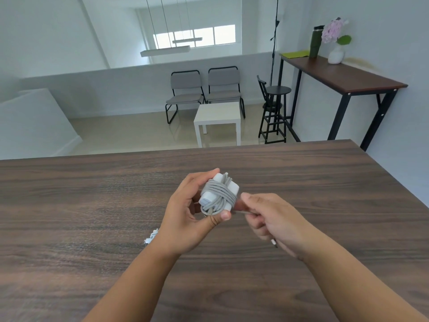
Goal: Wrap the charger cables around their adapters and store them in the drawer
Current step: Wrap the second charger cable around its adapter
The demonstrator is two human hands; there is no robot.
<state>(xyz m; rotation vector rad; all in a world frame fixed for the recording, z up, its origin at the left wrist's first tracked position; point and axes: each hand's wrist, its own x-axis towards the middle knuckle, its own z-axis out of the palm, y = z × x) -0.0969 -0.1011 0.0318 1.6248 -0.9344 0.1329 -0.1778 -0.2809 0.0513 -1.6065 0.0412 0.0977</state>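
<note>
My left hand holds a white square charger adapter above the dark wooden table. A grey cable is wound crosswise around the adapter in many turns. My right hand pinches the free end of that cable just right of the adapter, and the cable's plug tip sticks out below the fist. A second white item lies on the table, mostly hidden behind my left wrist. No drawer is in view.
Beyond the table's far edge stand a small white side table, two grey chairs and black stools. A high brown table with a dark bottle and a flower vase stands at the right wall.
</note>
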